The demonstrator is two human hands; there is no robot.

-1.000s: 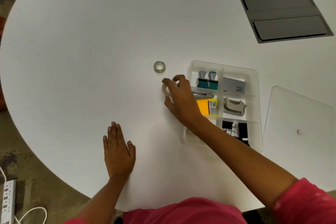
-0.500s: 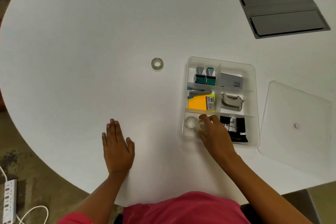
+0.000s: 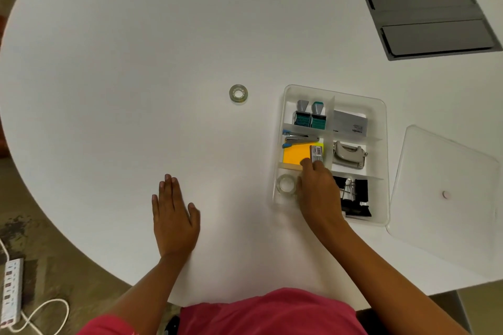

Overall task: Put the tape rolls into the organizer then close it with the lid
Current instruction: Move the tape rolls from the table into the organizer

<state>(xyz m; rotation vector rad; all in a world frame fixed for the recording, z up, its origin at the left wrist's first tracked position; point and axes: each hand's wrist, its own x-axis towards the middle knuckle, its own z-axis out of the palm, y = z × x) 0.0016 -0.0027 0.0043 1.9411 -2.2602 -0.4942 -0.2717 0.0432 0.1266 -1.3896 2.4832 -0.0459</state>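
A clear tape roll (image 3: 238,93) lies flat on the white table, left of the clear plastic organizer (image 3: 381,144). A second clear roll (image 3: 285,185) lies in the organizer's near left compartment. My right hand (image 3: 318,190) hovers over that same compartment, just right of the roll, with its fingertips at the orange sticky notes (image 3: 295,154). It covers whatever lies beneath it. My left hand (image 3: 174,215) rests flat on the table, fingers spread, holding nothing. The clear lid (image 3: 446,193) lies flat to the right of the organizer.
The organizer also holds two stamps (image 3: 310,117), a stapler (image 3: 299,139), a grey box (image 3: 349,122), a hole punch (image 3: 348,155) and black binder clips (image 3: 356,196). A grey hatch (image 3: 427,17) sits in the table's far right. The table edge curves near my body.
My right hand carried a tape roll from the table to the organizer's near left compartment, then shifted slightly forward. My left hand stayed flat.
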